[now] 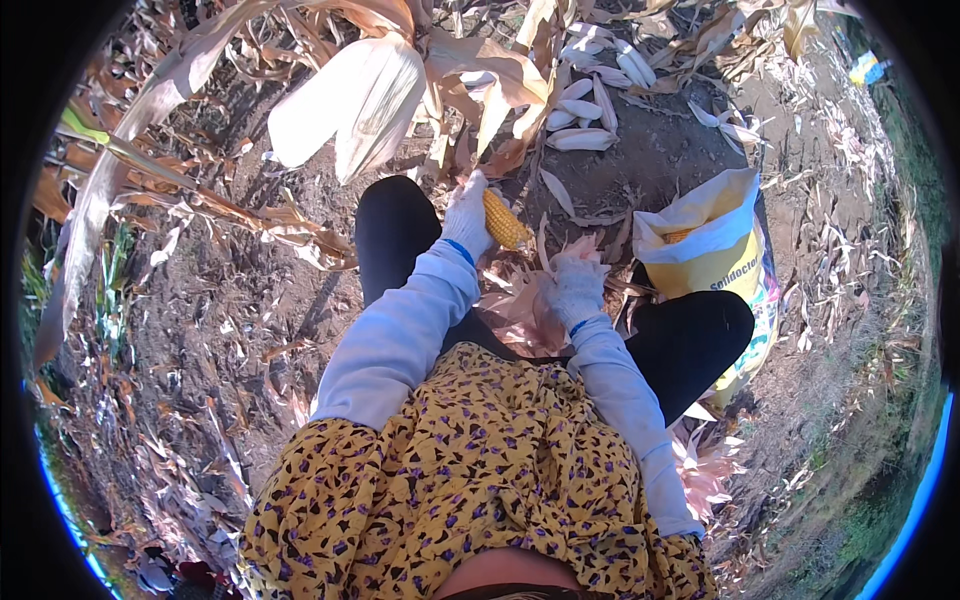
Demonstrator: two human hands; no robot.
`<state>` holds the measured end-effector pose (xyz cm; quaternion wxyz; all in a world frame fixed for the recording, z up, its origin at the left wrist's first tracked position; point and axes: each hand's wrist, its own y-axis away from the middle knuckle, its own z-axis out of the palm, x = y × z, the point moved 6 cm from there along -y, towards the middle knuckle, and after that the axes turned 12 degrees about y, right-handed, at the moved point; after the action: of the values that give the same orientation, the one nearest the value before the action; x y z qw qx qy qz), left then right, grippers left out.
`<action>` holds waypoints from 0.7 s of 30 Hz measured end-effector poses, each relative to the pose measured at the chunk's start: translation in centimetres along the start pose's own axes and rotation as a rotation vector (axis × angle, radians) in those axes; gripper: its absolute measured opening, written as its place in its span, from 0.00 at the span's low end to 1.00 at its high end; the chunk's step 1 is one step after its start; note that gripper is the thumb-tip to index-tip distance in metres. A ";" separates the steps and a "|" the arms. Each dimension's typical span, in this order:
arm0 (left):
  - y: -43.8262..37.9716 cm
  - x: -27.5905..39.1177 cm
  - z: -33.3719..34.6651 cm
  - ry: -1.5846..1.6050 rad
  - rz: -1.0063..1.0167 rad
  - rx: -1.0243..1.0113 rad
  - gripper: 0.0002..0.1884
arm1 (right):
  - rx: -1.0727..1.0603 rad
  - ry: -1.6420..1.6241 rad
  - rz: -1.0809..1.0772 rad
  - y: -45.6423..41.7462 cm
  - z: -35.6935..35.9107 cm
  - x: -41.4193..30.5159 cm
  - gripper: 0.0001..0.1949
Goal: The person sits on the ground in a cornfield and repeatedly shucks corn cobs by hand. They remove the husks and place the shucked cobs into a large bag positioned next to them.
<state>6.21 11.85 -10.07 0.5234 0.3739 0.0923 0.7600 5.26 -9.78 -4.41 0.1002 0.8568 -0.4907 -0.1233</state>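
Note:
My left hand [468, 214], in a white knit glove, is closed on a bare ear of yellow corn [507, 221] whose tip points down and right. To its right, lower down, my right hand [575, 283], gloved the same way, grips pale pinkish husk leaves [574, 253]. More loose corn husks [525, 315] lie between my legs, below both hands. A yellow and white woven sack [697, 259] stands with its mouth open right of my right hand, and some yellow corn [677, 235] shows inside.
Dry corn stalks and leaves [487, 60] hang close in front, with ears in pale husks [382, 105] at upper left. Several husked-over ears [581, 139] lie on the soil beyond the sack. Husk litter covers the ground, and a husk clump [701, 465] lies at lower right.

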 end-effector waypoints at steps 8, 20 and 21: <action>2.2 0.4 3.1 -0.029 -0.141 -0.273 0.30 | -0.545 -0.544 -0.148 1.7 1.9 -2.3 0.27; 7.5 0.6 8.0 -0.592 0.150 -0.489 0.31 | -0.008 -1.415 -0.005 0.1 -1.3 -2.0 0.22; 7.1 1.1 7.6 -0.561 0.151 -0.498 0.30 | 0.043 -1.298 0.004 -0.1 -1.8 -1.9 0.23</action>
<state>5.93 7.84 -0.48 0.5458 0.4345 -0.2701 0.6635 4.96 -7.97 -2.54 -0.2337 0.6091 -0.4552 -0.6060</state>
